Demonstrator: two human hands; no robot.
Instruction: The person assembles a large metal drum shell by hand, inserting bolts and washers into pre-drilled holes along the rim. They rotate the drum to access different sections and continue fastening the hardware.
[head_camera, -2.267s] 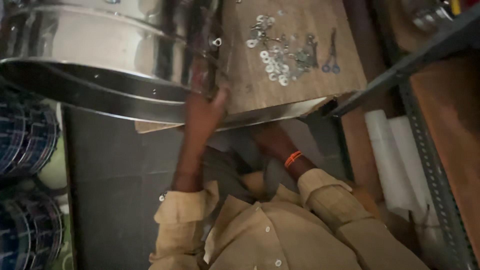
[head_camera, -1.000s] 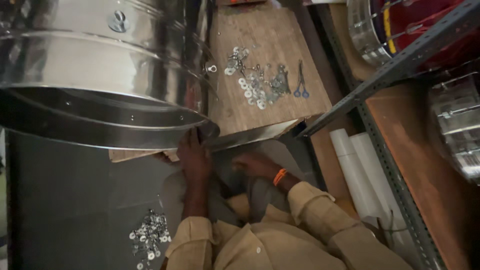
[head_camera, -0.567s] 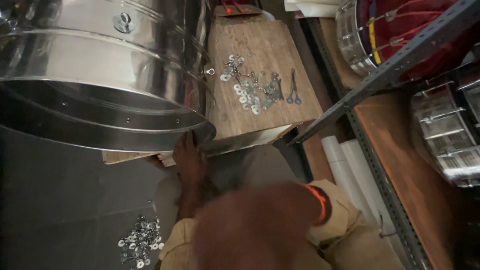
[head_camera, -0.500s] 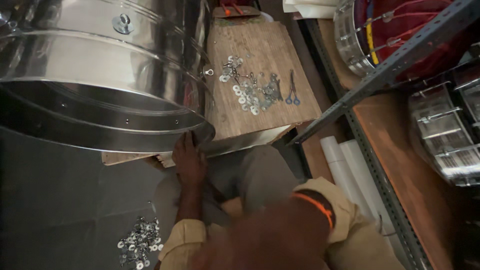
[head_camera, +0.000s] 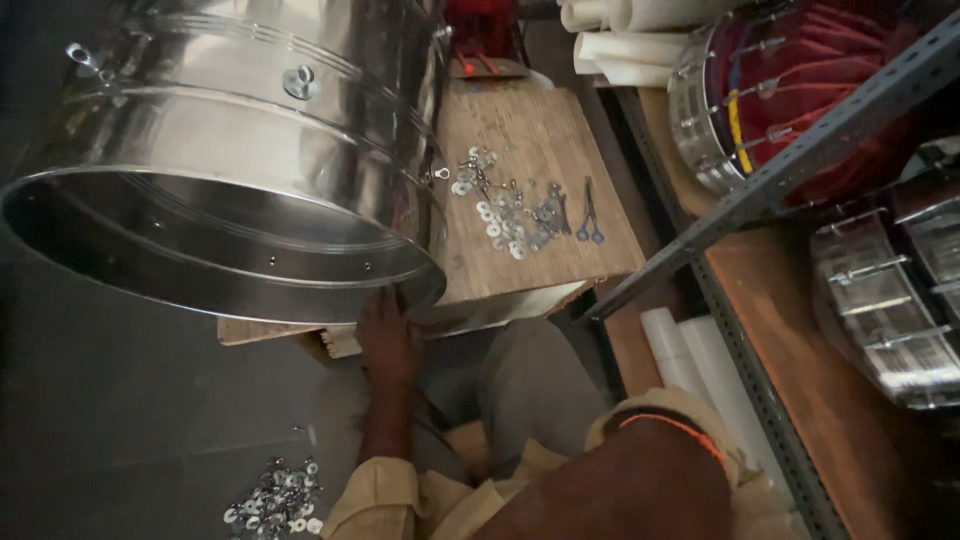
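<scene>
A large shiny steel drum shell (head_camera: 250, 150) lies on its side, its open mouth facing me. My left hand (head_camera: 385, 335) grips the lower rim of the shell where it rests by the edge of a wooden board (head_camera: 545, 130). My right arm is raised close to the camera; its wrist with an orange band and the back of my right hand (head_camera: 620, 490) fill the bottom edge, blurred, with the fingers out of sight. I see nothing held in it.
Several washers and small fittings (head_camera: 500, 210) and a small pair of scissors (head_camera: 590, 215) lie on the board. More washers (head_camera: 275, 500) are heaped on the dark floor. A metal rack (head_camera: 800, 160) at right holds a red drum (head_camera: 790, 80) and a chrome drum (head_camera: 890, 300); white rolls (head_camera: 700, 360) lie below.
My right hand left the spot under the board and rose toward the camera. The view tilted up and right, showing more of the rack. My left hand stayed on the shell's rim.
</scene>
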